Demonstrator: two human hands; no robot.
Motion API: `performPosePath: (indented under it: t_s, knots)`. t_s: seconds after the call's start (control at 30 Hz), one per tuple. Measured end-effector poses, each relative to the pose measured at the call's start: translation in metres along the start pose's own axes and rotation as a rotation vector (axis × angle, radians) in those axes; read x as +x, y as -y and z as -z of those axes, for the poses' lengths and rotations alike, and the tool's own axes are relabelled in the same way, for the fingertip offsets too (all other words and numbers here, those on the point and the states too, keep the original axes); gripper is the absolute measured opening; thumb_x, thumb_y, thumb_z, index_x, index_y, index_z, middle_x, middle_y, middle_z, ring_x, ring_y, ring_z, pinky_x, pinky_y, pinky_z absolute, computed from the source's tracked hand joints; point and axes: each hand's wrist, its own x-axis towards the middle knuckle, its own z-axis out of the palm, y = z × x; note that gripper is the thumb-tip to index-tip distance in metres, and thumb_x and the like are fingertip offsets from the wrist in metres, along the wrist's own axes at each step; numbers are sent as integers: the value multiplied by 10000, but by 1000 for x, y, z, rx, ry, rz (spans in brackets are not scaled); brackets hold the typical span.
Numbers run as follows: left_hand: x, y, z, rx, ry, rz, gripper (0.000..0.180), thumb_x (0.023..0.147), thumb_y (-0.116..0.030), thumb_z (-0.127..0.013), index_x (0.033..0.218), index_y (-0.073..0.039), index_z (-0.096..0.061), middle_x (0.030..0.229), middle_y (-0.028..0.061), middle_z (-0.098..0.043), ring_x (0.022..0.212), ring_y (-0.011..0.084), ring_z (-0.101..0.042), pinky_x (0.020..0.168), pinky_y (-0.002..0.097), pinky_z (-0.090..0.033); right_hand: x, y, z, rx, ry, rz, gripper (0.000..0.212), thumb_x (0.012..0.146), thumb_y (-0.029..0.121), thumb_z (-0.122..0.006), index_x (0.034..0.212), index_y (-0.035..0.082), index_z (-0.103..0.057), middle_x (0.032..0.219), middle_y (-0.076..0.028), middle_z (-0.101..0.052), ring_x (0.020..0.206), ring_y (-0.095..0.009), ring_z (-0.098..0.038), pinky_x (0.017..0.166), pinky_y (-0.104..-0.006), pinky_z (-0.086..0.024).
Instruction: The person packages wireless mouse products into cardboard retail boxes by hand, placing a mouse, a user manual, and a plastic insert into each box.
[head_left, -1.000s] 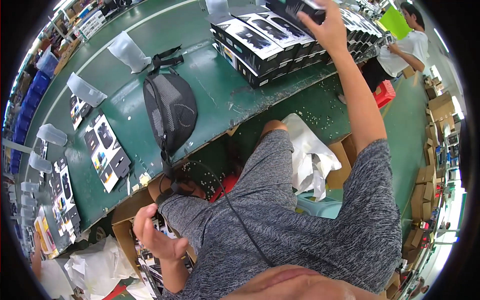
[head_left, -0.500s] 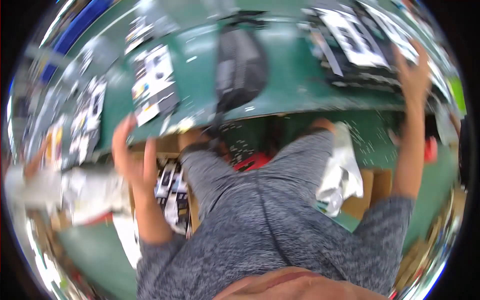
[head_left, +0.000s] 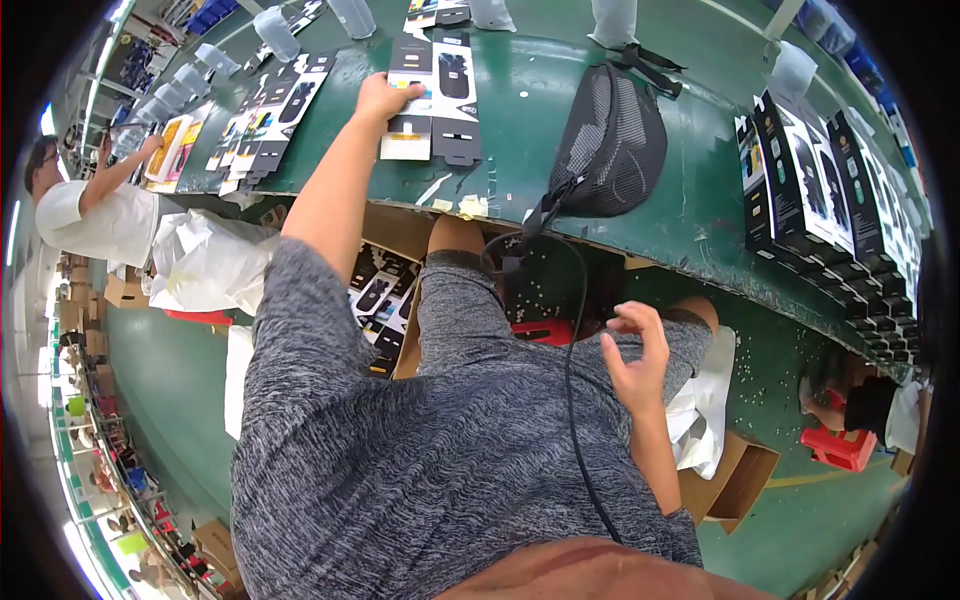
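My left hand [head_left: 386,100] reaches over the green table and is closed on the left edge of a flat, unfolded carton [head_left: 452,90]. That carton is black and white with a printed picture of a dark device. Some of my left fingers are hidden from view. My right hand [head_left: 640,362] hovers over my right thigh, fingers half bent and apart, with nothing in it. Between the two hands, a black mesh pouch [head_left: 612,140] lies on the table near its edge, its strap hanging over.
Folded-up black and white boxes [head_left: 800,185] stand in rows on the right of the table [head_left: 700,160]. More flat cartons [head_left: 275,115] lie at left, near a seated co-worker [head_left: 100,215]. Below are an open cardboard box [head_left: 740,480] and a red stool [head_left: 838,448].
My left hand has moved forward from the table edge onto the flat carton. My right hand has come back from the boxes at right to above my thigh. The view has turned.
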Motion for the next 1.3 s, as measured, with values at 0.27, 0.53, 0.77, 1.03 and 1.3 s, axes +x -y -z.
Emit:
performPosePath:
  t_s: [0.27,0.53,0.77,1.03,1.3]
  knots:
    - [-272,-51,7,-358,114,-279,364,906,-154,-754,1196,-8,-590,1064,62,-687,928,138,-660,828,313,-552,61,37,-45,403,130,10,820,893,141,-745,1553,-19,-285,1436,-177,-488,1341,-261,-474,1155,-392,-324]
    - [-297,-38,15,-651,672,-692,973,877,-518,-723,1580,-29,-260,1595,212,-319,1446,342,-385,1157,475,-391,71,38,-117,771,663,-181,577,982,23,-561,1516,-21,-346,1422,-116,-500,1293,-180,-514,1097,-328,-394]
    - [-309,-51,3,-958,613,-263,1520,446,-716,-914,1577,28,-222,1605,259,-277,1427,404,-399,1134,502,-413,99,62,-104,-62,290,355,702,778,31,-768,1427,22,-499,1162,-160,-602,1027,-345,-585,898,-381,-481]
    - [-316,-59,-4,-942,661,-150,1467,441,-532,-926,1583,24,-192,1572,152,-323,1438,275,-368,1195,424,-277,130,117,-83,137,296,592,673,686,257,-896,1259,8,-644,992,-108,-558,857,-231,-540,715,-330,-478]
    - [-313,-37,12,-685,18,-225,765,581,-91,-989,1222,11,-584,1115,112,-716,998,204,-706,856,344,-592,101,89,-80,181,52,360,1103,630,168,-947,1499,-32,-298,1387,-174,-467,1132,-249,-539,1008,-373,-450]
